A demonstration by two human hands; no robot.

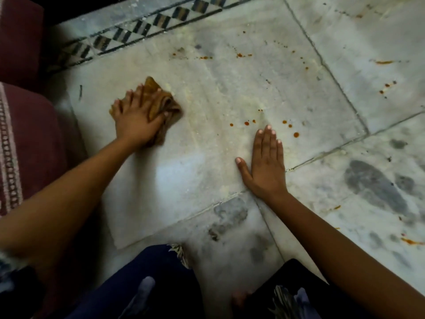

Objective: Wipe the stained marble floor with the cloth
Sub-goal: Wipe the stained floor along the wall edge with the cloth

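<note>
A crumpled brown-orange cloth (161, 100) lies on the pale marble floor (225, 88) at the left of the big slab. My left hand (135, 116) presses down on the cloth with its fingers spread over it. Flat on the bare marble lies my right hand (264, 164), palm down, fingers together, holding nothing. Small orange-red stain drops (247, 123) sit just beyond its fingertips. More drops (240, 55) are scattered toward the far edge of the slab, and others (387, 85) lie on the tile to the right.
A maroon patterned rug or cushion (25, 143) borders the floor on the left. A dark diamond-pattern inlay strip (147, 26) runs along the far side. Grey smudges (372, 187) mark the right tile. My knees in dark clothing (138, 284) are at the bottom.
</note>
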